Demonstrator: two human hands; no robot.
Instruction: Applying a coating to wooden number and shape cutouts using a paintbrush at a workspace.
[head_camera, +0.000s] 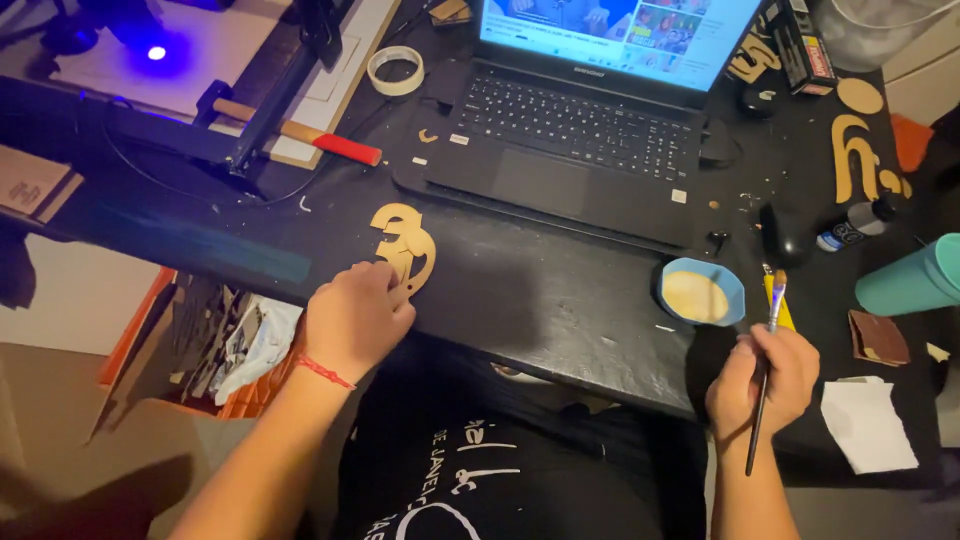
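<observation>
My left hand pinches the lower edge of a flat, curly wooden cutout painted gold, which lies on the black table near its front edge. A red thread bracelet circles that wrist. My right hand grips a thin paintbrush upright, bristles up, just right of a small blue bowl filled with tan paint.
An open black laptop sits at the back centre. A tape roll, a red-handled tool, more gold cutouts, a paint bottle, a teal cup, a brown pad and white paper surround it.
</observation>
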